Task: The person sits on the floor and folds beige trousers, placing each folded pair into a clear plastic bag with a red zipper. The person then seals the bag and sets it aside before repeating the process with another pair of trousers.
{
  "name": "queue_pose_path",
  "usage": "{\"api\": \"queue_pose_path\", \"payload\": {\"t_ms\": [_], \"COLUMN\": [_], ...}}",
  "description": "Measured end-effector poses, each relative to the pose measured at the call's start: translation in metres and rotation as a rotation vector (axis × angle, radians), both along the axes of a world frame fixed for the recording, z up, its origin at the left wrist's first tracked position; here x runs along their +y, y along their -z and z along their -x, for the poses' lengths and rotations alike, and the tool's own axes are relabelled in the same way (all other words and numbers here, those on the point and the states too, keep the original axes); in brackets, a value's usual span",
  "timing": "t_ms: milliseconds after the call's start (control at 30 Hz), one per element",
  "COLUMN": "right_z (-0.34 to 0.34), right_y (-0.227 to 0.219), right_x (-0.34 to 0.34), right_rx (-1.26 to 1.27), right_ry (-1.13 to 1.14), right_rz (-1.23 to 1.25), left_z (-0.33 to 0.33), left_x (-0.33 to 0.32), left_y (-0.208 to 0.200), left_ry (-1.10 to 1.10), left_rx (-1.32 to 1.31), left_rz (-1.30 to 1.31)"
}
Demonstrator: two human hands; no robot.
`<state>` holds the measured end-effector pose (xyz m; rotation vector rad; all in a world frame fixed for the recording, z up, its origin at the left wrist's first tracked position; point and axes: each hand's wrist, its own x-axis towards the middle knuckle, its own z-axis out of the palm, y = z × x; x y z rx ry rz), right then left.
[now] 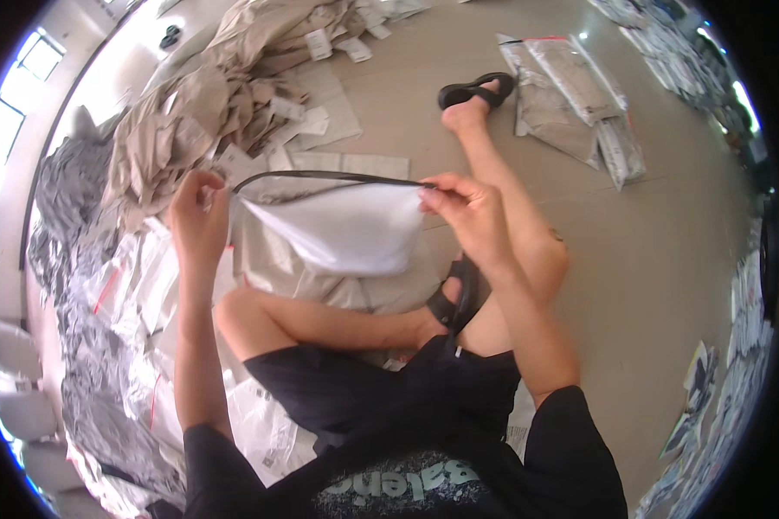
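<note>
My left hand [201,208] and my right hand [469,212] are raised in front of me, well apart. Between them hangs a whitish plastic bag [342,229] with a black band along its top edge. Both hands pinch that band near its ends, and it bows upward slightly in the middle. The bag sags toward its lower side and looks flat. Under it lies a folded beige garment [363,292], partly hidden by the bag and by my legs.
A heap of beige garments [182,121] with white tags lies ahead to the left. Grey garments [69,190] and clear plastic bags [138,285] spread along my left. Packed beige bundles [571,86] rest on the floor ahead right. Stacks of packages [740,346] line the right.
</note>
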<state>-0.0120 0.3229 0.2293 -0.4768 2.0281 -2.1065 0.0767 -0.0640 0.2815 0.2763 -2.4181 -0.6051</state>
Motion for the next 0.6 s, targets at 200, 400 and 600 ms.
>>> {"api": "queue_pose_path", "payload": {"t_ms": [200,400,600], "right_z": [-0.013,-0.042,-0.062], "right_y": [0.01,-0.006,-0.01], "right_x": [-0.003,0.012,0.006], "right_rx": [-0.045,-0.098,-0.111], "right_ry": [-0.038,-0.012,-0.059], "right_rz": [0.058,0.046,0.106], "left_z": [0.025,0.038,0.012], "left_x": [0.153,0.192,0.189], "left_y": [-0.053,-0.029,-0.029], "left_ry": [0.64,0.876,0.8], "left_rx": [0.085,-0.034,-0.114], "left_rz": [0.22,0.383,0.386]}}
